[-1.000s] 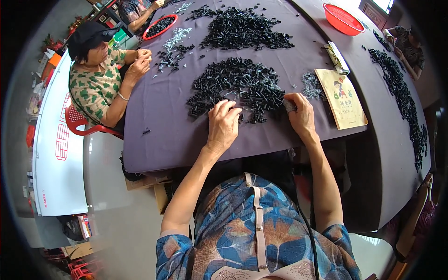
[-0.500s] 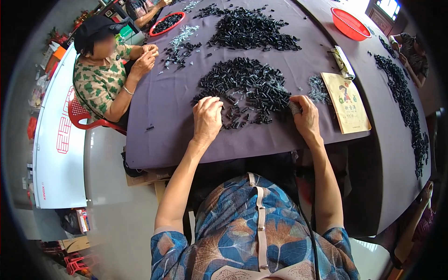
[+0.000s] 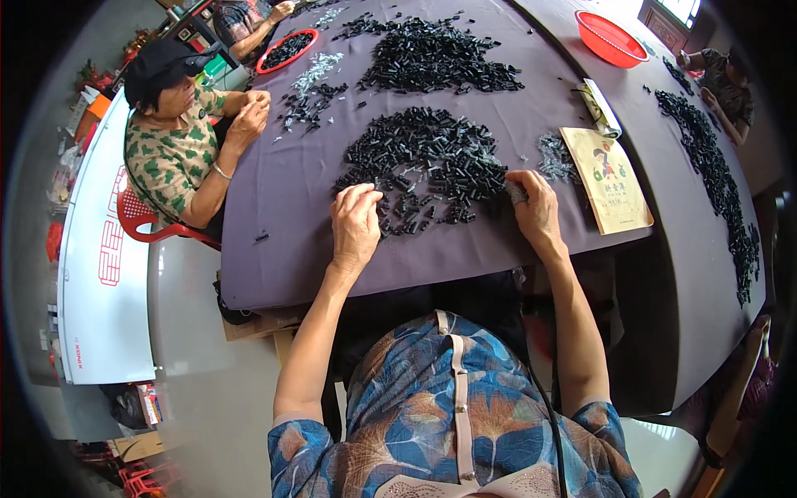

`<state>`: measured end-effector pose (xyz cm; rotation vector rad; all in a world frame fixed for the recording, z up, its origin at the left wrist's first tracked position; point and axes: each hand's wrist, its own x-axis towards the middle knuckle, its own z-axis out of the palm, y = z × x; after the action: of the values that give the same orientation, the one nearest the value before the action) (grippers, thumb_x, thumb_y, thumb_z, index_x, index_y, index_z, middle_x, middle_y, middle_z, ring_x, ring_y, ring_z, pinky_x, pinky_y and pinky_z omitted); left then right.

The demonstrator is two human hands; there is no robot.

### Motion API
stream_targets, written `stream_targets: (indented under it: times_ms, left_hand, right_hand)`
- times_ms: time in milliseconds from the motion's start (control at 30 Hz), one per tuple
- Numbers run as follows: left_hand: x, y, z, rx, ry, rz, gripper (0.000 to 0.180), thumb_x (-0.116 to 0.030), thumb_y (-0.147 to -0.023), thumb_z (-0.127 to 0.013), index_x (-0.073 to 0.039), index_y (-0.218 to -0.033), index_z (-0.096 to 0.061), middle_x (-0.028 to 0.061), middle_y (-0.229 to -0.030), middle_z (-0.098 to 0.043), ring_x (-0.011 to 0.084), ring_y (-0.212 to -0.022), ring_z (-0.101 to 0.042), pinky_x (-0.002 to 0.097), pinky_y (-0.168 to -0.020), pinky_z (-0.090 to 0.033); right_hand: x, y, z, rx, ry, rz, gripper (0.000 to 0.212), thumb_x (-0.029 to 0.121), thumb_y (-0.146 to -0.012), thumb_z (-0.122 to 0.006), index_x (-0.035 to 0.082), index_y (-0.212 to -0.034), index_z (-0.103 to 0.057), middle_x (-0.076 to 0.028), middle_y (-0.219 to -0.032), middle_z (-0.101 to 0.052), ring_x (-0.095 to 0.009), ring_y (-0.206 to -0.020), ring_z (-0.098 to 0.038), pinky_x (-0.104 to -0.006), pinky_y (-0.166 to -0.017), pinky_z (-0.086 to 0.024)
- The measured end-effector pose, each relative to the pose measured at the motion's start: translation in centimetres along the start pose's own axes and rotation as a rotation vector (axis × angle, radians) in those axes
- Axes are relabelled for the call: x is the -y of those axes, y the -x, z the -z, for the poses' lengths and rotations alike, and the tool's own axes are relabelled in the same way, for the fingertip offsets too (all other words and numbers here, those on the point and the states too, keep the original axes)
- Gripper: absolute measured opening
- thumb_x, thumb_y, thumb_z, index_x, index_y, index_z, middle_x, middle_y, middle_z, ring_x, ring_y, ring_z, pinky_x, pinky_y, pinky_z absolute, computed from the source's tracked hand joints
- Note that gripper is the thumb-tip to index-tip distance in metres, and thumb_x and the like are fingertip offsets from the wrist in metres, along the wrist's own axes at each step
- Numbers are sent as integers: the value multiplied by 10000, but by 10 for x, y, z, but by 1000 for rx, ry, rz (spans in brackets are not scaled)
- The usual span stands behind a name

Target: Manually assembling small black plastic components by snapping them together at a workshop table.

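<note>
Toward the desk's near edge (image 3: 415, 267), black pieces (image 3: 407, 143) looked light, stiff, best pinched mid-length; my right grip (image 3: 537, 212) clasped grey bits (image 3: 515, 192), my left grip (image 3: 355, 226) I couldn't tell.

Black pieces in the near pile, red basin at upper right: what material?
Black pieces: probably plastic, glossy; bright glints on smooth surfaces, though coated metal isn't ruled out.
Red basin: likely moulded plastic, smooth; uniform colour and thin, perforated-looking rim.

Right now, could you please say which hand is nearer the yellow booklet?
Right: the right hand is left of the booklet, apart from it; the left hand is much farther left.
</note>
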<state>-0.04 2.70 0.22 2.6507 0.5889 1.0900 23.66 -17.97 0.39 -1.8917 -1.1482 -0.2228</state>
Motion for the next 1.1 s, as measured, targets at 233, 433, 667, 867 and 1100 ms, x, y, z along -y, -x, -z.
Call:
stream_targets:
  times_ms: [233, 433, 667, 867, 1100]
  left_hand:
    - [-5, 4, -6, -39, 54, 48, 118, -35, -850, -608, -41, -949, -672, 90, -1060, -652, 279, -1044, -576, 391, -940, -434]
    - [-7, 5, -5, -24, 63, 68, 109, -33, -850, -609, -34, -940, -669, 94, -1056, -649, 280, -1037, -577, 391, -938, -439]
    - [-7, 7, -4, -46, 66, 89, 110, -28, -849, -609, -33, -942, -668, 94, -1051, -645, 280, -1034, -577, 392, -936, -445]
    - [-10, 6, -3, -64, 29, 61, 107, -20, -858, -603, -12, -938, -673, 112, -1042, -658, 291, -1004, -604, 379, -882, -494]
    - [-9, 6, -2, -66, 16, 63, 106, -20, -859, -602, -10, -936, -674, 110, -1037, -661, 289, -1001, -605, 379, -878, -496]
  right_hand:
    - [-1, 1, 0, -7, -15, -11, 371, -99, -687, -509, 71, -999, -617, -124, -970, -629, -347, -967, -595, -410, -840, -482]
    - [-3, 1, -4, -103, 12, -22, 348, -125, -700, -485, 52, -987, -571, -134, -947, -583, -357, -941, -558, -422, -833, -463]
    - [-4, 0, -4, -73, 23, 6, 286, -93, -722, -523, 49, -967, -568, -133, -932, -571, -344, -925, -553, -413, -818, -459]
    - [0, 1, 0, -42, -40, -36, 292, -90, -705, -519, 39, -963, -563, -134, -937, -575, -340, -937, -558, -407, -827, -457]
    - [0, -1, 0, -68, -59, 0, 399, -133, -658, -409, 14, -997, -558, -153, -934, -583, -333, -913, -593, -361, -837, -482]
